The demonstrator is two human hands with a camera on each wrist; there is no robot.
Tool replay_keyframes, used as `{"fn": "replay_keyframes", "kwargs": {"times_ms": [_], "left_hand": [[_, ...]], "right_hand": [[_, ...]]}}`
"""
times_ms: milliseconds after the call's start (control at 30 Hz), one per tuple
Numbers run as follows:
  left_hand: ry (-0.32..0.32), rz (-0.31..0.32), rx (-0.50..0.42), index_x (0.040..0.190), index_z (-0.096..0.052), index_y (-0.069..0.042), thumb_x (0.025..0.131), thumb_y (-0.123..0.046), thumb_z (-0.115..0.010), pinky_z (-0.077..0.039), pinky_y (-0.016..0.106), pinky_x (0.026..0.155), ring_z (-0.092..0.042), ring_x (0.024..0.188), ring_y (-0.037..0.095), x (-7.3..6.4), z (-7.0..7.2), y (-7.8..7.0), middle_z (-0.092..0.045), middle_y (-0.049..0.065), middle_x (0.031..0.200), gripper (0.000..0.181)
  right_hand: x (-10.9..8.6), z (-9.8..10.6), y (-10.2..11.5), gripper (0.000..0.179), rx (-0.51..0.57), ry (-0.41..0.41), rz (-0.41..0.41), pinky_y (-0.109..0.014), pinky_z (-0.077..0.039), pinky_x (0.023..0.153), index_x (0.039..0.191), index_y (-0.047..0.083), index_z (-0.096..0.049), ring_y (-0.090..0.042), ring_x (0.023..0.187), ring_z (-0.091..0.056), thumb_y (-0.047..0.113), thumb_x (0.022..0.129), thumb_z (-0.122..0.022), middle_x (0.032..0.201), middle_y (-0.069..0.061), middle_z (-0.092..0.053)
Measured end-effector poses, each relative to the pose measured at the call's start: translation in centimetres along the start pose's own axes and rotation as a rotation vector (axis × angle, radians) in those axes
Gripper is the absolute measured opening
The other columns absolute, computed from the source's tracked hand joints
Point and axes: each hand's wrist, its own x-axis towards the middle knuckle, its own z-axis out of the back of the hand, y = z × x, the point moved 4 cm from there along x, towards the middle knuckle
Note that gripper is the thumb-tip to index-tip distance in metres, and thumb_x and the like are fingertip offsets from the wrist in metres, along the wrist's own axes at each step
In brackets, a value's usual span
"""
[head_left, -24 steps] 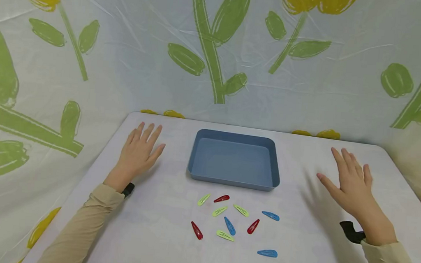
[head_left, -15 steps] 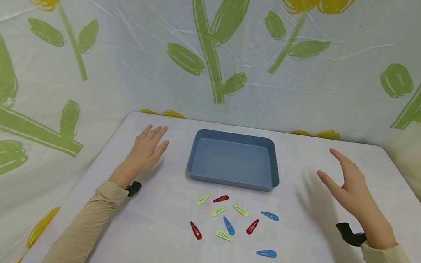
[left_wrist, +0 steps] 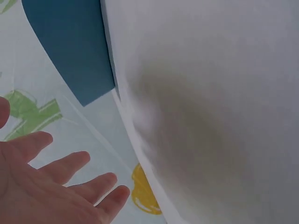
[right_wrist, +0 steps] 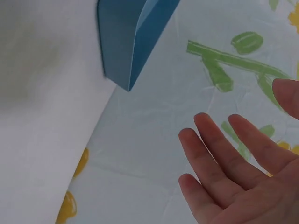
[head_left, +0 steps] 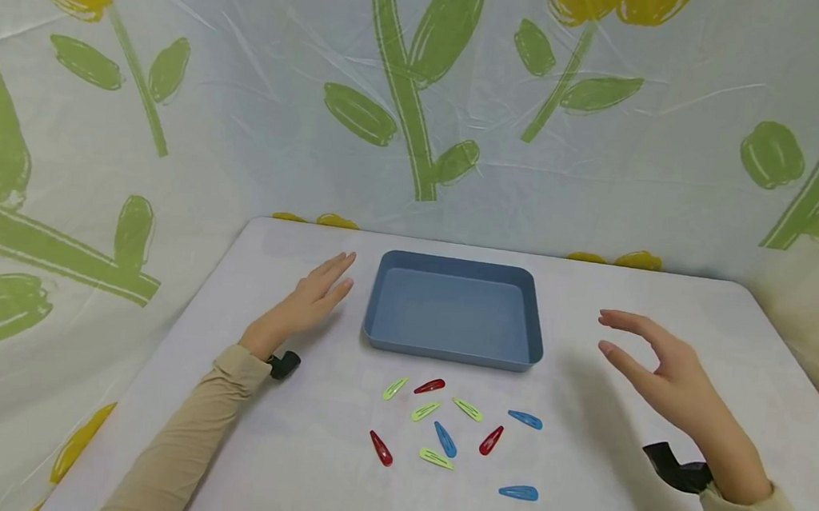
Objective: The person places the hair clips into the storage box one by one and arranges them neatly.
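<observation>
My left hand (head_left: 306, 299) hovers left of a blue rectangular tray (head_left: 452, 357), fingers stretched toward it and holding nothing. On the tray's other side, my right hand (head_left: 674, 381) is raised over the table, thumb and fingers spread apart with nothing between them. In the left wrist view the left palm and fingers (left_wrist: 65, 168) show bare; the right fingers (right_wrist: 210, 154) do too in the right wrist view. Several snap hair clips lie scattered in front of the tray: red ones such as this hair clip (head_left: 381, 448), blue ones like this hair clip (head_left: 519, 493), and yellow-green ones like this hair clip (head_left: 437, 458).
A white table (head_left: 278, 462) carries everything. Behind it hangs a pale cloth (head_left: 247, 114) printed with green stems and yellow flowers, which also closes off the left side. Each wrist wears a black camera mount, such as this mount (head_left: 677, 469).
My left hand has moved right, closer to the tray. The right hand has turned and shifted slightly left, its fingers now bent toward the tray. Tray and hair clips have stayed put.
</observation>
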Motion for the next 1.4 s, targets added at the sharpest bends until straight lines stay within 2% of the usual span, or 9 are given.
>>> {"fn": "replay_keyframes", "kwargs": {"times_ms": [133, 367, 500, 600, 700, 833, 1100, 1267, 1400], "left_hand": [[0.021, -0.041, -0.045, 0.161, -0.015, -0.02, 0.109, -0.042, -0.033, -0.004, 0.07, 0.113, -0.003, 0.151, 0.037, 0.3, -0.7, -0.3, -0.01, 0.012, 0.166, 0.059], [0.073, -0.12, -0.186, 0.161, -0.013, -0.012, 0.109, -0.026, -0.039, -0.004, 0.052, 0.121, 0.002, 0.152, 0.03, 0.8, -1.8, -0.9, -0.005, 0.009, 0.166, 0.059], [0.124, -0.132, -0.283, 0.161, -0.012, -0.013, 0.108, -0.025, -0.043, -0.003, 0.05, 0.121, 0.004, 0.152, 0.019, 1.1, -2.4, -0.8, -0.003, 0.001, 0.167, 0.062], [0.165, -0.149, -0.351, 0.161, -0.012, -0.013, 0.107, -0.022, -0.046, 0.0, 0.052, 0.121, 0.008, 0.151, 0.016, 1.4, -2.8, -0.5, 0.0, -0.003, 0.167, 0.064], [0.214, -0.194, -0.392, 0.161, -0.013, -0.011, 0.106, -0.016, -0.049, 0.003, 0.052, 0.12, 0.012, 0.151, 0.016, 1.7, -3.4, -0.2, 0.002, -0.004, 0.167, 0.066], [0.251, -0.286, -0.373, 0.159, -0.017, -0.005, 0.103, -0.012, -0.056, 0.002, 0.055, 0.12, 0.015, 0.151, 0.02, 1.7, -4.0, 0.1, 0.003, 0.002, 0.167, 0.068], [0.176, -0.299, -0.354, 0.157, -0.03, -0.009, 0.099, -0.018, -0.064, -0.008, 0.055, 0.12, 0.004, 0.152, 0.013, 1.4, -4.1, 0.3, -0.008, -0.005, 0.167, 0.067], [0.117, -0.323, -0.327, 0.154, -0.034, -0.003, 0.097, -0.008, -0.064, -0.012, 0.055, 0.12, -0.002, 0.153, 0.021, 1.1, -4.0, 0.1, -0.015, 0.004, 0.166, 0.064], [0.096, -0.335, -0.348, 0.151, -0.035, 0.004, 0.095, -0.002, -0.065, -0.011, 0.056, 0.119, -0.004, 0.152, 0.027, 1.0, -3.7, -0.4, -0.018, 0.013, 0.164, 0.063]], "right_hand": [[-0.3, -0.4, 1.0, 0.04, 0.008, 0.033, 0.019, -0.001, -0.026, 0.094, 0.131, 0.019, -0.062, 0.012, 0.118, -0.046, 0.013, 0.093, -0.071, 0.121, -0.003, -0.068], [-0.8, -1.1, 2.7, 0.026, -0.019, 0.149, 0.069, -0.003, -0.035, 0.092, 0.119, 0.021, -0.069, 0.003, 0.108, -0.058, 0.015, 0.095, -0.07, 0.113, 0.008, -0.07], [-1.2, -1.9, 3.7, 0.025, -0.017, 0.25, 0.116, -0.015, -0.048, 0.084, 0.118, 0.025, -0.069, -0.001, 0.1, -0.063, 0.017, 0.095, -0.07, 0.106, 0.017, -0.069], [-1.6, -2.7, 4.4, 0.025, 0.006, 0.331, 0.148, -0.023, -0.051, 0.075, 0.118, 0.026, -0.068, -0.002, 0.095, -0.063, 0.019, 0.095, -0.07, 0.101, 0.02, -0.068], [-1.8, -3.5, 4.7, 0.023, 0.049, 0.42, 0.154, -0.026, -0.051, 0.07, 0.117, 0.023, -0.068, -0.001, 0.091, -0.062, 0.02, 0.095, -0.069, 0.098, 0.019, -0.067], [-2.1, -4.4, 4.4, 0.018, 0.115, 0.554, 0.142, -0.027, -0.053, 0.07, 0.114, 0.017, -0.069, -0.001, 0.088, -0.062, 0.022, 0.096, -0.068, 0.098, 0.018, -0.067], [-2.3, -6.6, 3.8, 0.006, 0.214, 0.73, 0.189, -0.027, -0.054, 0.068, 0.099, 0.016, -0.07, -0.002, 0.078, -0.061, 0.019, 0.093, -0.072, 0.088, 0.017, -0.065], [-2.5, -8.4, 3.5, 0.011, 0.235, 0.862, 0.087, -0.025, -0.053, 0.068, 0.093, 0.018, -0.07, -0.003, 0.075, -0.058, 0.024, 0.088, -0.077, 0.084, 0.014, -0.064], [-2.8, -9.5, 3.4, 0.018, 0.251, 0.906, 0.017, -0.023, -0.051, 0.064, 0.089, 0.018, -0.07, -0.004, 0.069, -0.057, 0.026, 0.081, -0.083, 0.077, 0.011, -0.062]]}}
